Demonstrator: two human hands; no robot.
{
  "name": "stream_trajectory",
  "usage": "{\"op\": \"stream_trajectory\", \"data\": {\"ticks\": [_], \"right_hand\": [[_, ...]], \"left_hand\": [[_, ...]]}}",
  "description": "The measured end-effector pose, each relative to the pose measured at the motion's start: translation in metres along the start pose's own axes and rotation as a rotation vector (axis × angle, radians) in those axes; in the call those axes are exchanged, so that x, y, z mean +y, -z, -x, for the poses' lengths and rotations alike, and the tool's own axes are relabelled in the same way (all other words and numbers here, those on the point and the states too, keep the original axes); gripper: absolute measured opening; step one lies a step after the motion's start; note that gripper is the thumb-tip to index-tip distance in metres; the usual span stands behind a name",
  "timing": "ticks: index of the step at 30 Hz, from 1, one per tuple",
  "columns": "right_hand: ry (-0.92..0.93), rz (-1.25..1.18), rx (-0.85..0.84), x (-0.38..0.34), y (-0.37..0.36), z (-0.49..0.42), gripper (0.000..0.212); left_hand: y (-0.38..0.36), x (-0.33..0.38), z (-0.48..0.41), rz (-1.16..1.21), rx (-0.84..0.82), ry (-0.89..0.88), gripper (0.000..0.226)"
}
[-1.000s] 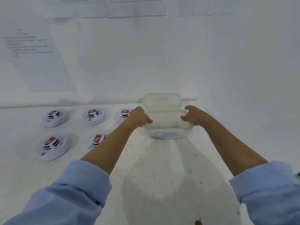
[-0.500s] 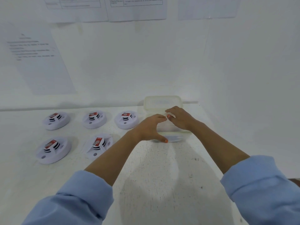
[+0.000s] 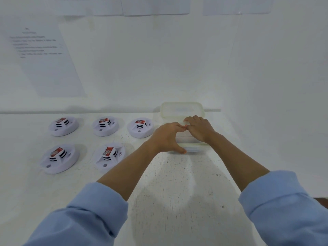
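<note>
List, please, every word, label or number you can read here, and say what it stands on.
No text here is legible.
On the printed sheet on the left wall: several lines, too blurred to read.
On the sheets at the top edge: cut off and blurred.
On the red label of each of the five smoke detectors: print too small to read.
On the container: no text visible.

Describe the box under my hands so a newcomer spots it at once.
On the white table, look to the far right end, past the five round smoke detectors. The translucent plastic container sits there by the back wall, with the left hand and right hand on it. Unlike them, it is rectangular, see-through and bears no red label.
</note>
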State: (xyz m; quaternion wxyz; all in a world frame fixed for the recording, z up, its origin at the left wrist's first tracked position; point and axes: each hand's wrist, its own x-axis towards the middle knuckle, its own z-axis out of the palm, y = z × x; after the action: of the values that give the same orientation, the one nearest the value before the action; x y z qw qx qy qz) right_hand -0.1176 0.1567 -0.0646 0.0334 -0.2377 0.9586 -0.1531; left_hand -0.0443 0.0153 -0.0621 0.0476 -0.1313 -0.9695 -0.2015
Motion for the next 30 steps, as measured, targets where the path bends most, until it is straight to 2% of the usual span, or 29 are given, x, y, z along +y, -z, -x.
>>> {"op": "stream_trajectory", "data": {"ticks": [20, 30], "right_hand": [[0.004, 0.036, -0.013, 0.0001, -0.0010, -0.0048, 0.039], [0.032, -0.015, 0.087, -0.0020, 0.0003, 0.0033, 0.036]], "left_hand": [[-0.0018, -0.0011, -0.0011, -0.049, 0.038, -0.009, 0.075], [-0.0027, -0.0035, 0.0000, -0.028, 0.019, -0.013, 0.077]]}}
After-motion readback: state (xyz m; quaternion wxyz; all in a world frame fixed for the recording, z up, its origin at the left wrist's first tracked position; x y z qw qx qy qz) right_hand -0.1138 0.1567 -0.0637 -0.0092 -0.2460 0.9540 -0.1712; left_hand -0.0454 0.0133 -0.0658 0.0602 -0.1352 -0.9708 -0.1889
